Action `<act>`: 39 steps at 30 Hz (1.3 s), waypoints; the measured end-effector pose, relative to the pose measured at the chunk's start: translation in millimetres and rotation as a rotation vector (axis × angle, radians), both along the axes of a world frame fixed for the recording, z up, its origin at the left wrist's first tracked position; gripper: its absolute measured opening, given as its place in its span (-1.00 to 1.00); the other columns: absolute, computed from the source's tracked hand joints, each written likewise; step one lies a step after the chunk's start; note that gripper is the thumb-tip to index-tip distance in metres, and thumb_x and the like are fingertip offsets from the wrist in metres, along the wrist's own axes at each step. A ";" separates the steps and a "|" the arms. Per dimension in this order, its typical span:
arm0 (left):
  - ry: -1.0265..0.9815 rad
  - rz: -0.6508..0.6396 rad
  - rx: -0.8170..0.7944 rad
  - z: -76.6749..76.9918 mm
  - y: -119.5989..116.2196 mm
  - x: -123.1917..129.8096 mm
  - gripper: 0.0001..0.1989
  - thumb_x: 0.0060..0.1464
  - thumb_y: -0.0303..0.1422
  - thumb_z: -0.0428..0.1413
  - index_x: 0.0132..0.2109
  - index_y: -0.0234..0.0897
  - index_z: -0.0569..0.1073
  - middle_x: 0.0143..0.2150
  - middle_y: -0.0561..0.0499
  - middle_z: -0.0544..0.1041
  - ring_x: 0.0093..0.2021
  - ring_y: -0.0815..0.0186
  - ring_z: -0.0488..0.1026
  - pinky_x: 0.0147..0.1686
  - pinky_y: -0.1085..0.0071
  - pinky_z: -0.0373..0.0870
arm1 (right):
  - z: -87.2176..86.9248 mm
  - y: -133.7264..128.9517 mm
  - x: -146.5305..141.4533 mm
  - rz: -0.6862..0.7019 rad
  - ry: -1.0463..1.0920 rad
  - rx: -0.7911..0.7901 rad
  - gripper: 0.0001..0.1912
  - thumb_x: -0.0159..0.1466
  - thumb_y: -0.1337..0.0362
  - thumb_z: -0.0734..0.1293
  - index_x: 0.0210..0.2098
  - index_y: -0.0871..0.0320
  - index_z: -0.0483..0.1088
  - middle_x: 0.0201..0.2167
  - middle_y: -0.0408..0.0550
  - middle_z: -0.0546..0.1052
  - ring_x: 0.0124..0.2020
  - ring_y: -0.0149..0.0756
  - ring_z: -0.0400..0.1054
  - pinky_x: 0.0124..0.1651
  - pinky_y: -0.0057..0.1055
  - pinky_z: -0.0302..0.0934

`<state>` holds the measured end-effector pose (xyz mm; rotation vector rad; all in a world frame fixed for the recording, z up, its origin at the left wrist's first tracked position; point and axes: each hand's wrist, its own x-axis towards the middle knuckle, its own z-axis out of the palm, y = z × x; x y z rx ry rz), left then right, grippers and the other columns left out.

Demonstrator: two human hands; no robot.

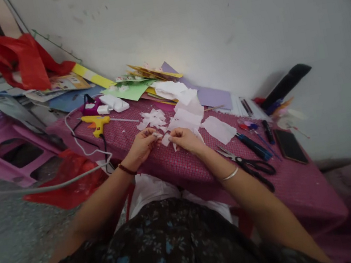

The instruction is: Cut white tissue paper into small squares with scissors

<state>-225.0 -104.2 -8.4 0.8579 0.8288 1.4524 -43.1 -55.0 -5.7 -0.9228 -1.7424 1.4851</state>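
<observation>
No readable lettering (or numbers)

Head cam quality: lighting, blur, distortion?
Head view: dim light, black top-right corner; head view: soft shadow on the wall; head view: white paper scraps near the hands lack crisp edges; head view: wide-angle look, table slanting.

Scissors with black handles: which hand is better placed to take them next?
Probably the right hand: the scissors lie beside its forearm, while the left hand is farther. Both seem to hold white paper.

Single head-worn view, forward and down onto the nearby table (301, 181).
</observation>
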 end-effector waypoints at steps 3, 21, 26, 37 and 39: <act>-0.070 0.056 0.019 -2.2 1.7 -3.5 -0.82 -0.27 -0.55 0.13 -0.43 -0.28 0.32 -0.55 0.17 0.40 -0.61 0.52 0.31 -0.62 0.59 0.20 | 4.1 2.6 11.1 -0.045 0.018 -0.036 -0.73 0.07 0.11 0.46 -0.46 0.14 0.35 -0.64 -0.30 0.38 -0.72 -0.54 0.17 -0.64 -0.53 0.14; 0.173 -0.124 0.039 6.5 45.7 34.1 -0.89 0.02 -0.57 0.13 -0.28 -0.36 0.52 -0.59 0.12 0.44 -0.67 0.53 0.26 -0.59 0.54 0.15 | 3.7 4.3 32.1 -0.188 0.085 0.034 -0.81 0.07 0.16 0.44 -0.42 0.13 0.42 -0.68 -0.30 0.36 -0.69 -0.49 0.17 -0.64 -0.51 0.12; 0.103 -0.248 0.025 4.2 44.1 33.6 -0.87 -0.09 -0.62 0.15 -0.34 -0.37 0.50 -0.56 0.06 0.50 -0.57 0.45 0.43 -0.45 0.51 0.37 | 4.6 4.4 33.2 -0.270 0.127 0.031 -0.69 0.08 0.03 0.43 -0.46 0.10 0.33 -0.64 -0.29 0.36 -0.70 -0.52 0.16 -0.68 -0.55 0.09; 0.290 -0.412 0.117 -3.0 44.3 32.1 -0.96 -0.05 -0.47 0.23 -0.44 -0.32 0.53 -0.59 -0.01 0.47 -0.63 0.44 0.34 -0.59 0.52 0.21 | 5.5 2.0 34.1 -0.283 0.108 0.017 -0.59 0.09 -0.08 0.42 -0.50 0.08 0.23 -0.63 -0.31 0.31 -0.72 -0.55 0.10 -0.72 -0.57 0.03; 0.273 -0.394 0.112 -4.0 44.4 32.3 -0.95 -0.06 -0.47 0.24 -0.45 -0.31 0.52 -0.59 0.01 0.47 -0.62 0.44 0.35 -0.57 0.52 0.22 | 6.3 -0.4 33.5 -0.257 0.096 0.032 -0.60 0.09 -0.07 0.42 -0.50 0.09 0.25 -0.66 -0.32 0.29 -0.72 -0.54 0.12 -0.72 -0.56 0.04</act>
